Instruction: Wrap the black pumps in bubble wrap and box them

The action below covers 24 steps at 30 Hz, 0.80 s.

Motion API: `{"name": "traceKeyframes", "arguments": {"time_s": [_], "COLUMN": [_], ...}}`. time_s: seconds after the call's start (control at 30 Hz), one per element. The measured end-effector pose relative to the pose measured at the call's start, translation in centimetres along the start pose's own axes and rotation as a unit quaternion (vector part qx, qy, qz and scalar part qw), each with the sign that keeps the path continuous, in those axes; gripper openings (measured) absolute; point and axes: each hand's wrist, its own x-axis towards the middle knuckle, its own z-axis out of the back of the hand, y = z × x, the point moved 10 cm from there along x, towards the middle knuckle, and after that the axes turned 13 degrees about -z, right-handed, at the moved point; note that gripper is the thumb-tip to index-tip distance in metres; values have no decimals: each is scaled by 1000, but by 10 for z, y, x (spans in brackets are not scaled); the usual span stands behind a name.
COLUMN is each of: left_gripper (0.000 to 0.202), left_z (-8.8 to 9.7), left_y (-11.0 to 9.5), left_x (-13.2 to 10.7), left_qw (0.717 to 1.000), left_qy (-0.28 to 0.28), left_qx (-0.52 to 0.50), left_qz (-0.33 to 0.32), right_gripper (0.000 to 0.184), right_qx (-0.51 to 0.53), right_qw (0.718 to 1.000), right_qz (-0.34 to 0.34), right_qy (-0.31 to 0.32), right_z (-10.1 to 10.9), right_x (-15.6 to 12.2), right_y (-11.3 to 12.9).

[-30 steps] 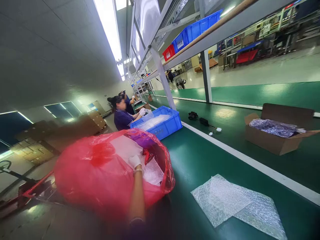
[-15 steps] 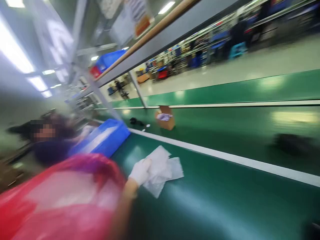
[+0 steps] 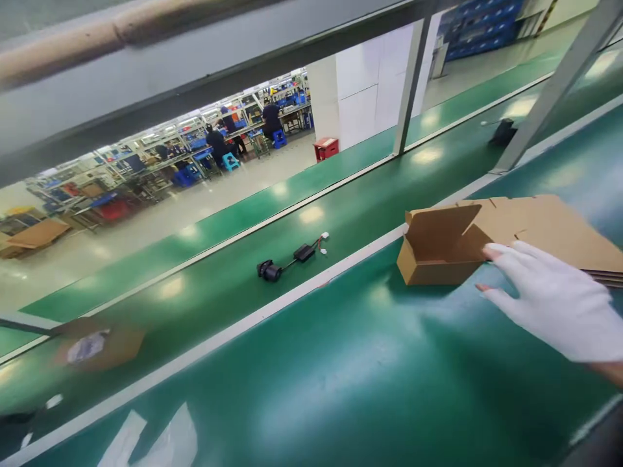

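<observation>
At right of frame: open cardboard box [image 3: 440, 273] directly left of the gloved right hand [image 3: 549, 298].
Long axis of the box: apparently left to right across the frame, right end toward the hand. Direction from the hand: left and slightly up, with the fingertips at the near right corner; contact impossible to tell. Right hand: open, fingers extended, thumb apart and lower in the frame. Left hand: outside the frame, state impossible to tell; right hand the only one visible beside the box. Flat cardboard pieces [image 3: 549, 220]: right of the box, partly behind the hand. Black cylindrical part [image 3: 270, 271] with wires: centre of frame, beyond the white strip [image 3: 292, 298], well apart from the box. Thin white sheets [image 3: 175, 438]: lower left of frame.
</observation>
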Motion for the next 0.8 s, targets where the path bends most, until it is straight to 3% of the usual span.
{"name": "traceKeyframes", "arguments": {"time_s": [0.1, 0.17, 0.23, 0.27, 0.37, 0.43, 0.47, 0.5, 0.53, 0.6, 0.7, 0.8], "left_gripper": [49, 46, 46, 49, 46, 44, 43, 43, 43, 41, 42, 38], "left_z": [-4, 0, -8, -22, -61, -98, -118, -137, -155, -192, -242, -278], "left_y": [-21, -35, -56, -70, -101, -104, -98, -96, -94, -86, -71, -58], "left_x": [-27, -47, -59, -62, -44, -23, -12, 1, 15, 42, 76, 101], "left_qw": [994, 987, 976, 964, 954, 955, 951, 949, 949, 945, 931, 913], "left_qy": [104, 152, 203, 246, 274, 285, 289, 287, 283, 281, 290, 304], "left_qx": [4, 11, 19, 20, 21, -57, -109, -125, -133, -147, -163, -174], "left_qz": [-40, -53, -76, -103, -121, -62, 4, 29, 45, 82, 150, 210], "right_gripper": [35, 28, 26, 24, 13, 15, 18, 18, 19, 26, 43, 44], "right_qx": [21, 45, 71, 81, 126, 217, 285, 332, 357, 339, 307, 276], "right_qw": [993, 989, 986, 986, 987, 973, 953, 935, 920, 907, 904, 902], "right_qz": [109, 139, 146, 145, 94, 74, 103, 129, 156, 187, 193, 205], "right_qy": [28, 33, 33, 27, -16, -36, -26, 8, 54, 167, 224, 261], "right_z": [-42, -64, -71, -68, -35, -7, 2, 3, -3, -39, -101, -155], "right_x": [7, 6, 4, 2, -2, -10, -16, -20, -23, -24, -4, 22], "right_y": [19, 42, 70, 85, 124, 156, 182, 210, 242, 307, 385, 443]}}
